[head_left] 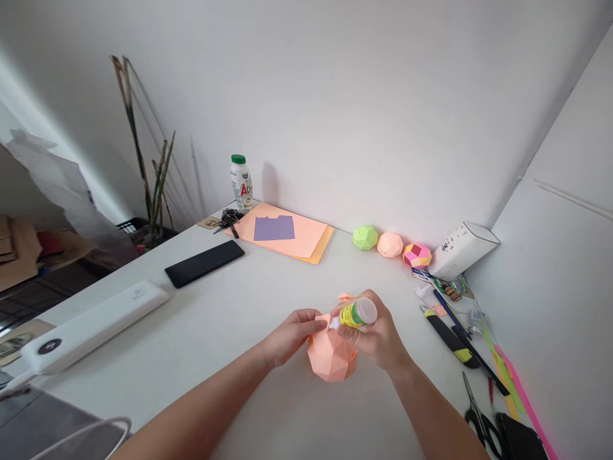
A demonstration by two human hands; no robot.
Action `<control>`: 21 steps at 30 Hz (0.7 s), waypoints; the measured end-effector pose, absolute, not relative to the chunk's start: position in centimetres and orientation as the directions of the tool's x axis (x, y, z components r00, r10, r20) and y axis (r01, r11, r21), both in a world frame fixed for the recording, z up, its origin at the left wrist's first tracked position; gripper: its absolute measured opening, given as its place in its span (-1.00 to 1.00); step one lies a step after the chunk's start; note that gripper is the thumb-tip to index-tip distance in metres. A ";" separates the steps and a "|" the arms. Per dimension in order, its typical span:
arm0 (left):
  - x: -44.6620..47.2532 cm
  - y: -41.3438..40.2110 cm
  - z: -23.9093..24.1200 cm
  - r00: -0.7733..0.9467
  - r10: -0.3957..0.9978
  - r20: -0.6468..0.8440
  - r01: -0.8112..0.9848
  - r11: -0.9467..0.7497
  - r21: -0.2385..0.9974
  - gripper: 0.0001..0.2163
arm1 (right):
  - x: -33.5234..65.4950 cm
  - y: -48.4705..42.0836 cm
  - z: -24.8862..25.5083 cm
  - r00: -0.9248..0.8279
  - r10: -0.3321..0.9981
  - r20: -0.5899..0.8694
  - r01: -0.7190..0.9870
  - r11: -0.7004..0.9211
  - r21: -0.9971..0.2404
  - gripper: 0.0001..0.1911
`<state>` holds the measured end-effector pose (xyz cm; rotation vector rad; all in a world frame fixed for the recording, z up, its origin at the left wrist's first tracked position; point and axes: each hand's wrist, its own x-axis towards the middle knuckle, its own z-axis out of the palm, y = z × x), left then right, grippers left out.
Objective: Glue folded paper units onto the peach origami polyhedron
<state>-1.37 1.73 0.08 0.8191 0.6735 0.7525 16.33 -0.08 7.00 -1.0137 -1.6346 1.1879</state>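
Observation:
A peach-coloured faceted paper ball (332, 360) rests on the white table in front of me, partly unclosed at its upper side. My left hand (294, 335) pinches a paper flap (324, 321) at its top. In my right hand (380, 335) is a small glue bottle (355, 313) with a yellow-green label, tipped so that its nozzle meets the paper by the flap. Some of the ball's far side is hidden behind my right fingers and the bottle.
Green (364, 237), peach (390, 245) and multicoloured paper balls (417, 255) line the wall. Paper sheets (306, 237), a black phone (205, 263) and a long white device (96, 326) lie leftward. A utility knife (447, 335) and scissors (481, 418) lie right.

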 end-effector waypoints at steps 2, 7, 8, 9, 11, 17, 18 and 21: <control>-1.4 1.7 0.1 0.557 0.797 -0.233 -0.317 0.464 0.827 -0.76 | 16.3 0.1 7.0 -0.293 0.940 0.173 0.101 0.211 -0.972 -0.71; -1.4 1.7 0.2 0.562 0.794 -0.231 -0.313 0.462 0.830 -0.78 | 16.3 0.5 6.6 -0.295 0.948 0.117 -0.024 0.115 -0.993 -0.62; -1.4 1.7 0.2 0.564 0.793 -0.231 -0.311 0.463 0.830 -0.78 | 16.3 0.6 6.6 -0.292 0.950 0.107 -0.036 0.101 -0.994 -0.61; -1.4 1.7 0.3 0.565 0.792 -0.231 -0.309 0.464 0.830 -0.79 | 16.3 0.7 6.5 -0.290 0.952 0.101 -0.043 0.093 -0.995 -0.62; -1.4 1.7 0.3 0.569 0.789 -0.233 -0.307 0.467 0.829 -0.79 | 16.3 0.8 6.4 -0.284 0.953 0.106 -0.051 0.095 -0.994 -0.66; -1.5 1.7 0.3 0.589 0.776 -0.226 -0.300 0.469 0.830 -0.82 | 16.2 1.1 6.0 -0.247 0.961 0.125 -0.045 0.117 -0.992 -0.68; -1.5 1.7 0.3 0.593 0.773 -0.225 -0.298 0.470 0.831 -0.82 | 16.2 1.1 5.9 -0.242 0.962 0.124 -0.044 0.117 -0.992 -0.68; -1.5 1.7 0.2 0.604 0.765 -0.221 -0.291 0.470 0.833 -0.82 | 16.1 1.1 5.9 -0.238 0.959 0.152 -0.047 0.144 -0.988 -0.71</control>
